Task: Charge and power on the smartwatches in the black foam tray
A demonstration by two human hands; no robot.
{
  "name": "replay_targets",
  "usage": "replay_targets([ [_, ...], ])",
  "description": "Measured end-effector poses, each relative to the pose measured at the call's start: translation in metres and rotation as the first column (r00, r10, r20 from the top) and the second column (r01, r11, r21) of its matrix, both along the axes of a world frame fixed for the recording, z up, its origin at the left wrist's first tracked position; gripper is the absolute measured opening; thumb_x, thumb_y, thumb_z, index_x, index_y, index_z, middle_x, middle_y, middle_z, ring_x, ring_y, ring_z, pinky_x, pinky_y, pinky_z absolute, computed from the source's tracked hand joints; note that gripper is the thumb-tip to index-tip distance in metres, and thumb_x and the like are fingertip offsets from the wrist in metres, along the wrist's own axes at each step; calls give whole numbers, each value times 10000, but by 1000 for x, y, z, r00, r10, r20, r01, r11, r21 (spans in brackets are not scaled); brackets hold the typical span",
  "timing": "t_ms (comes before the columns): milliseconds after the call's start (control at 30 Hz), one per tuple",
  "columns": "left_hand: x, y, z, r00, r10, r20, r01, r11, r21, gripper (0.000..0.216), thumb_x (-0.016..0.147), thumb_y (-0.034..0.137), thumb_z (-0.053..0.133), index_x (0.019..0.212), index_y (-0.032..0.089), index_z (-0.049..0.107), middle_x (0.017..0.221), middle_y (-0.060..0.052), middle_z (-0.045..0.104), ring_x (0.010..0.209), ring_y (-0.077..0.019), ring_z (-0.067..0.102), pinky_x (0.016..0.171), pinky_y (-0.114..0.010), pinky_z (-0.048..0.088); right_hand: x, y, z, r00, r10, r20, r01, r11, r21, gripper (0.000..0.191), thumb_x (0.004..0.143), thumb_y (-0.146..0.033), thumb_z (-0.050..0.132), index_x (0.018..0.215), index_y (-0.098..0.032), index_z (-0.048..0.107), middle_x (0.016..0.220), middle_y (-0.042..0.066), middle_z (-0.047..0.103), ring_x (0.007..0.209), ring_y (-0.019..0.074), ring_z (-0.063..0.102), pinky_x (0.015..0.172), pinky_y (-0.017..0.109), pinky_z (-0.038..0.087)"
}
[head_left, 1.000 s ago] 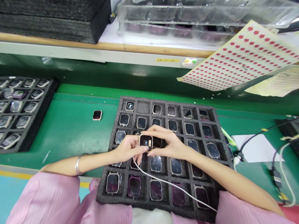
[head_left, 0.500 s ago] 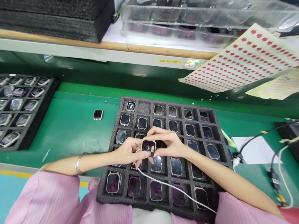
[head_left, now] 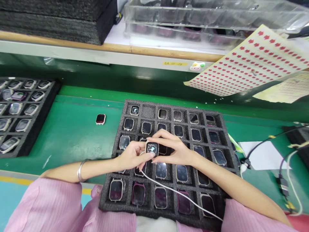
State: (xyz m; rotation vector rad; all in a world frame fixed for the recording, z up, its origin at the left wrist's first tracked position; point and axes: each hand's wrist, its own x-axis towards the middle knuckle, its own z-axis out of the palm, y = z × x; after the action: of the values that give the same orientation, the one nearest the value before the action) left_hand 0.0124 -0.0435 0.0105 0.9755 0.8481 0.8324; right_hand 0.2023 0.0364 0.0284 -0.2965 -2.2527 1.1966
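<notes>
Both hands meet over a black foam tray whose cells hold several smartwatch bodies. My left hand grips a smartwatch body with a lit screen, and a white cable runs from it toward the lower right. My right hand pinches the same watch from the right side, fingers curled around its edge. A watch in the tray's far-left corner cell also has a lit screen.
A loose watch body lies on the green belt left of the tray. A second foam tray of watches sits at the far left. Sheets of red stickers hang at the right. Cables and a white paper lie at the right.
The watch in my hands has been tilted and lifted slightly, and its screen now shows a brighter display. Both hands stay over the same spot on the tray.
</notes>
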Motion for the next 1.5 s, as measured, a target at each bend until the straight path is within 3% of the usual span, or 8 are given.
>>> replay_targets([
  [200,-4,6,-2,994,-46,97,50,998,-39,295,812,372,637,754,83,623,537,-57,671,280,-77,490,293,-153,339,-3,-5,2,998,-60,19,61,998,-19,651,728,-311,784,1311,-188,519,1014,89,595,910,202,566,795,392,509],
  [433,-1,12,2,986,37,165,-6,983,-183,294,819,331,614,670,77,606,631,-122,724,247,-41,425,286,-152,242,-10,-10,10,957,-236,169,248,968,-49,384,790,-325,716,1122,-145,643,880,69,627,762,176,576,692,330,503],
  [833,-1,15,-3,961,-8,276,59,982,-177,307,882,396,539,921,94,581,714,-119,730,314,-76,526,307,-151,335,-13,-7,7,968,-149,203,242,774,-586,373,876,-347,585,1195,-155,611,773,19,646,562,100,551,517,225,463],
  [933,0,11,-9,961,-2,278,30,995,-97,284,877,370,566,1031,159,456,705,-54,708,375,-109,589,334,-157,407,-10,-9,6,983,-85,160,159,830,-535,442,873,-284,605,1296,-185,525,807,11,652,605,101,579,569,227,494],
  [1067,1,4,-11,982,8,190,-9,1000,6,289,884,347,569,1041,192,383,694,7,663,388,-87,585,346,-137,416,-3,-7,7,977,-41,208,96,961,-260,501,882,-266,609,1359,-208,465,714,-22,627,577,104,546,586,244,505],
  [1167,0,2,-8,983,4,183,-9,1000,27,282,893,334,559,1058,188,383,650,29,638,371,-78,569,334,-123,395,-2,-6,6,984,-8,175,52,967,-250,514,884,-274,613,1368,-218,451,778,-8,647,614,108,568,624,260,524],
  [1367,-5,1,-7,939,-117,323,108,993,43,234,884,308,571,983,185,398,663,8,644,329,-52,507,300,-110,335,-5,-12,-11,988,91,-123,-151,712,-686,381,900,-276,596,1272,-208,552,815,16,665,589,95,625,529,209,525],
  [1500,-6,-3,-7,936,-160,313,138,986,91,245,880,326,579,948,193,385,654,23,612,320,-31,455,298,-109,314,-4,-16,-15,985,91,-144,-168,656,-736,361,848,-238,670,1201,-190,610,766,1,649,545,74,601,521,190,521],
])
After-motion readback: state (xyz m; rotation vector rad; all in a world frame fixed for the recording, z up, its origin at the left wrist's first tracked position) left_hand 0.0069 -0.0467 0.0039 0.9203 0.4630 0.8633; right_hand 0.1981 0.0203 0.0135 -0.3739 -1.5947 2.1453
